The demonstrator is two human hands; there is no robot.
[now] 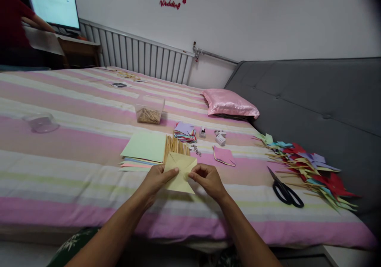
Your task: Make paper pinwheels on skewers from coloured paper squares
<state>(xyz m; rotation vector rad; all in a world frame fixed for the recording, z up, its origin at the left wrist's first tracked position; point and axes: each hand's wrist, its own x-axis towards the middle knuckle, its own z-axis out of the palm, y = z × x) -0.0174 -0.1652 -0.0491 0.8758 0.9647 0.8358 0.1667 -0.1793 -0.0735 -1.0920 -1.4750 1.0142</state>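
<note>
A square of pale yellow paper (180,183) with slits running in from its corners is held up over the near side of the bed. My left hand (159,179) grips its left edge, thumb on top. At the right edge, my right hand (208,179) is closed with thumb and forefinger pinched on the paper. Just beyond lie a bundle of thin wooden sticks (175,146) and a stack of coloured paper sheets (145,146), light green on top. Small metal pieces (195,150) are scattered by a pile of cut paper squares (185,129).
Black-handled scissors (285,191) lie at right, near finished paper pinwheels (318,168) on sticks. A pink paper stack (224,156), small white boxes (220,139), a clear box of sticks (149,112) and a clear lid (41,123) rest on the striped bed. Another person (13,21) sits far left.
</note>
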